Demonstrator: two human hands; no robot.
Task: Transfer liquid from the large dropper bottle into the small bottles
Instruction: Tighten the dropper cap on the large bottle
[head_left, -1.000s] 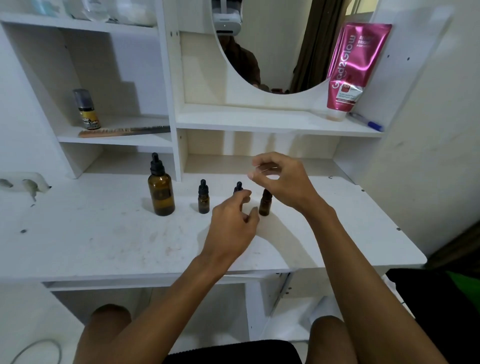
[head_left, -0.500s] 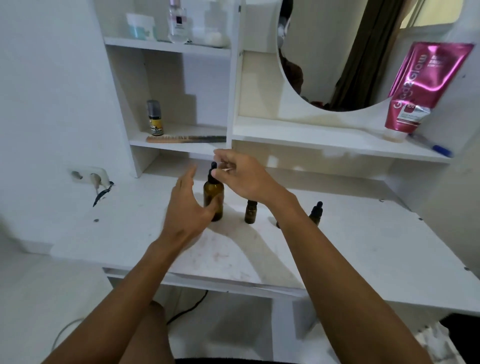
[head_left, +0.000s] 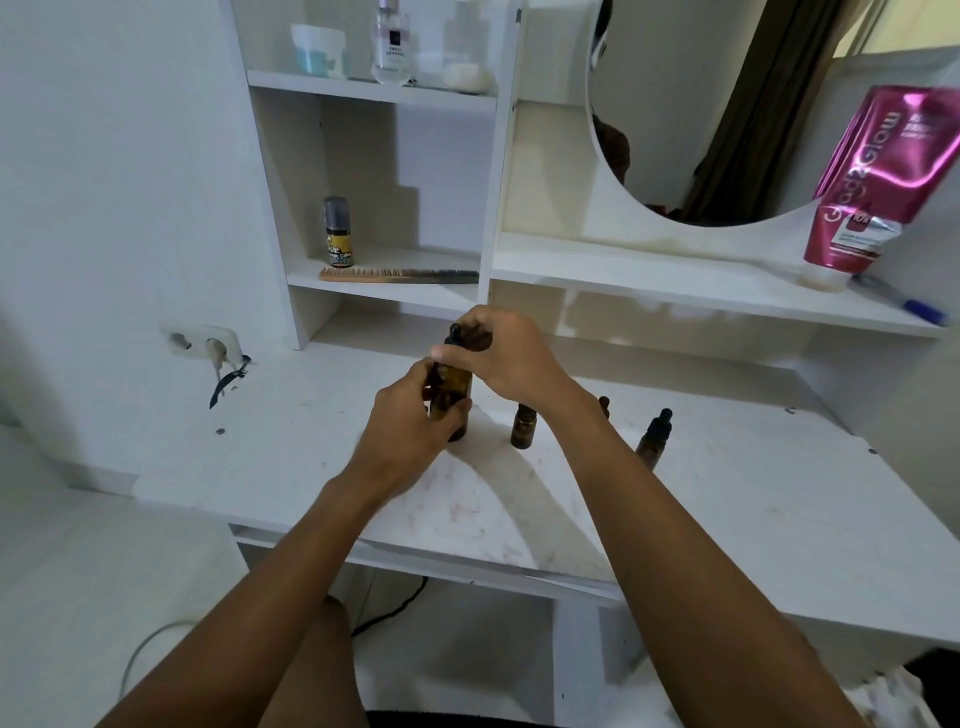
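Note:
The large amber dropper bottle (head_left: 457, 387) stands on the white desk (head_left: 727, 493). My left hand (head_left: 410, 421) grips its body from the near side. My right hand (head_left: 498, 358) curls over its black dropper cap, hiding most of the cap. To the right stands a small amber bottle (head_left: 522, 428) without a cap. Another small bottle (head_left: 604, 402) shows only its tip behind my right forearm. A third small bottle with a black dropper cap (head_left: 655, 436) stands further right.
A wall socket (head_left: 202, 340) with a dangling black strap sits at the left. The shelf above holds a comb (head_left: 397, 274) and a small can (head_left: 337, 231). A pink tube (head_left: 878, 182) and a blue pen (head_left: 904, 301) rest on the right shelf under the mirror.
The view has swung left. Both hands moved from the small bottles to the large bottle; my left hand now grips its body and my right hand has closed over its cap.

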